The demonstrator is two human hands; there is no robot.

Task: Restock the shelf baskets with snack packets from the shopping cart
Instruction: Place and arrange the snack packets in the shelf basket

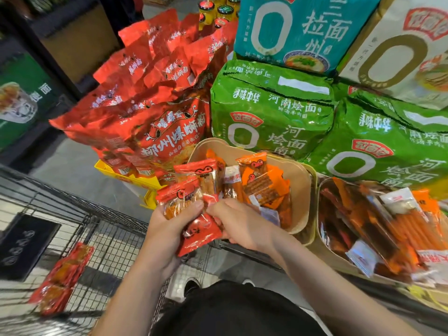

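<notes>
My left hand [169, 220] grips a small stack of red snack packets [188, 190] just in front of the tan shelf basket [299, 190]. My right hand [238, 225] meets it from the right, fingers curled on the packets, with one red packet [200, 235] hanging below between both hands. The basket holds several orange and red snack packets [260, 187]. More red packets [64, 272] lie in the wire shopping cart [104, 238] at the lower left.
A second tan basket [335, 259] full of orange snack sticks sits at the right. Behind the baskets stand big red noodle bags [155, 122], green noodle packs [269, 112], a teal pack [300, 30]. A yellow tray [126, 177] lies under the red bags.
</notes>
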